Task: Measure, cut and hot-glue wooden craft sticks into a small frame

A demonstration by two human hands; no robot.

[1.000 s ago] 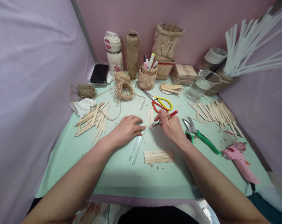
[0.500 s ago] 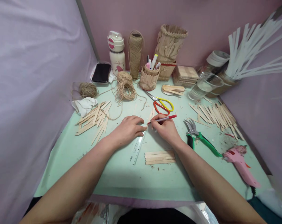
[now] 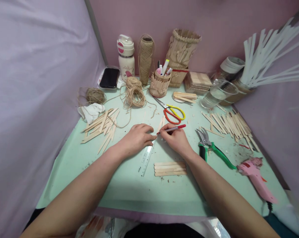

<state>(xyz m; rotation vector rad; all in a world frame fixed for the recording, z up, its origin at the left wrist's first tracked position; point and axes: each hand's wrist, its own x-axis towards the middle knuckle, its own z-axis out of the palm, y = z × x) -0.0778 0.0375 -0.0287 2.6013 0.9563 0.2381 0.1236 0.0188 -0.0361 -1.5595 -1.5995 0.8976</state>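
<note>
My left hand [image 3: 140,138] rests on the mat with its fingers stretched out, the fingertips over the upper part of a clear ruler [image 3: 145,162]. In my right hand [image 3: 176,138] is a slim red-ended pen [image 3: 174,128], pinched between the fingers and leaning to the right. Its tip meets the spot beside my left fingertips, at the ruler's upper end. Narrow wooden sticks [image 3: 161,122] stick out just beyond the pen; my fingers hide their near ends. Closer to me, several craft sticks [image 3: 170,169] lie side by side in a row.
Scissors [image 3: 172,112] lie beyond my hands. To the right are pruning shears [image 3: 208,145], a pink glue gun [image 3: 257,180] and a stick pile [image 3: 231,127]. Cut sticks [image 3: 102,125] and twine [image 3: 134,94] lie left. A pen holder [image 3: 160,85], bottle [image 3: 127,62] and water cup [image 3: 215,96] stand behind.
The whole view has shifted slightly downward. My hands, the pen and the ruler keep nearly the same places relative to each other.
</note>
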